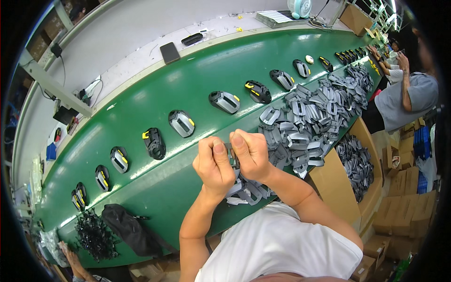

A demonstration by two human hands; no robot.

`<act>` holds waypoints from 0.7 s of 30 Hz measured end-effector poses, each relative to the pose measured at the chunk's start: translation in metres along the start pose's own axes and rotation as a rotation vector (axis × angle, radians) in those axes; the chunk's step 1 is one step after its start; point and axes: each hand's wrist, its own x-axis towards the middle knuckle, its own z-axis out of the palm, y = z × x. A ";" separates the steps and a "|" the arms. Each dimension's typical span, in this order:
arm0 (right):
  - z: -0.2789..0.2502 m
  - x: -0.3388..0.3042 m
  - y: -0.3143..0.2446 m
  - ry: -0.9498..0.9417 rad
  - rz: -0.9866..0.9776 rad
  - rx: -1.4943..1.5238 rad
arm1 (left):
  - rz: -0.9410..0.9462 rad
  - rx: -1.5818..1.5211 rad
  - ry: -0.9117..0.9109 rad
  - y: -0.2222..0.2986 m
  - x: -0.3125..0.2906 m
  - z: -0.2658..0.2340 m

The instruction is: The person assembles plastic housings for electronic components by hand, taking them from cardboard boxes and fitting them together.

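My left hand [212, 165] and my right hand [251, 156] are raised close together over the near side of the green table [155, 197]. Both are closed, thumbs uppermost, around a dark grey part [232, 155] that shows only as a narrow strip between them. Its kind is hidden by the fingers. Just beyond and to the right spreads a large heap of grey plastic shell pieces [300, 143], some of it under my right forearm. Past my hands runs a row of mouse-shaped black-and-grey housings with yellow tabs, among them a nearer grey one [182, 123] and a black one [154, 144].
A cardboard box [345, 188] of grey pieces stands at the right. Black small parts [96, 235] and a black bag [127, 230] lie at the lower left. A phone [169, 53] rests on the far ledge. A person [404, 94] works at far right; another person's hand [70, 258] shows lower left.
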 end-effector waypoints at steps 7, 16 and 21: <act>-0.001 -0.001 0.003 -0.027 -0.024 -0.022 | -0.001 0.021 -0.008 0.000 -0.003 -0.002; -0.007 -0.002 0.008 0.013 0.087 0.003 | 0.103 0.124 0.055 -0.005 -0.008 0.008; -0.011 -0.001 0.014 0.023 0.021 -0.011 | -0.041 0.010 0.022 -0.008 -0.006 0.014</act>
